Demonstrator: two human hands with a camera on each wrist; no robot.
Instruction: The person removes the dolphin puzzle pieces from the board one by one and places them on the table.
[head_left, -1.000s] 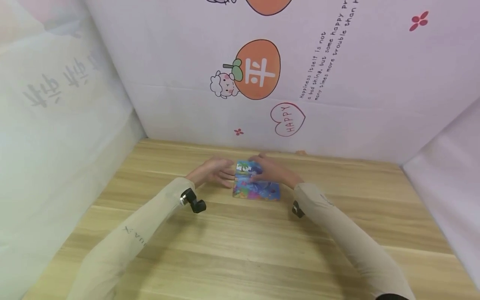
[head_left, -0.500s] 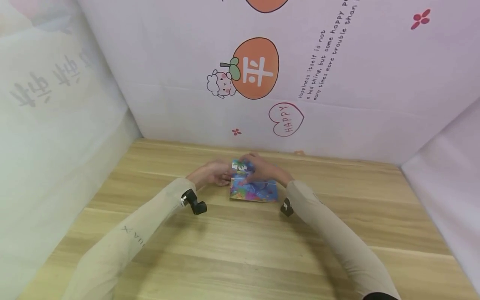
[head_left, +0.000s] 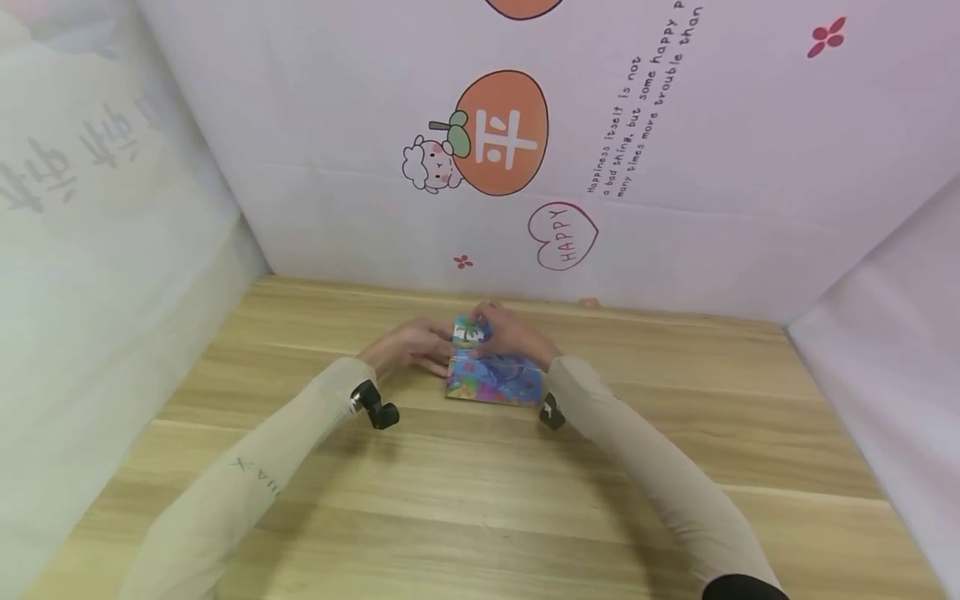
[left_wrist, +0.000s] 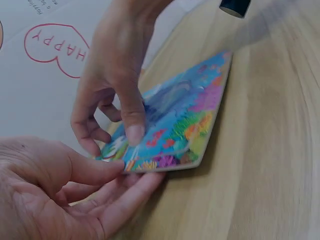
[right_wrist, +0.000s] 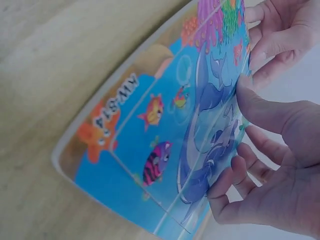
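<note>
A thin rectangular board (head_left: 493,382) with a bright underwater picture lies near the back of the table in the head view. Dolphins, fish and coral cover its face, and the right wrist view shows "KW-814" printed along one border. My left hand (head_left: 412,343) pinches the board's left edge, thumb above and fingers beneath it in the left wrist view. Across its upper part reaches my right hand (head_left: 513,335), thumb on the picture and curled fingers at the far edge. That hand hides part of the dolphins. Shiny streaks cross the picture (right_wrist: 165,135).
The wood-grain table (head_left: 480,500) runs back to a white printed wall sheet (head_left: 675,150). White sheets also stand at the left (head_left: 90,250) and right (head_left: 885,333). A small orange-brown patch (head_left: 588,302) shows at the table's back edge.
My left hand has closed onto the board's left edge, where its fingers were spread earlier. The right hand has shifted left across the board. The whole view has drifted slightly.
</note>
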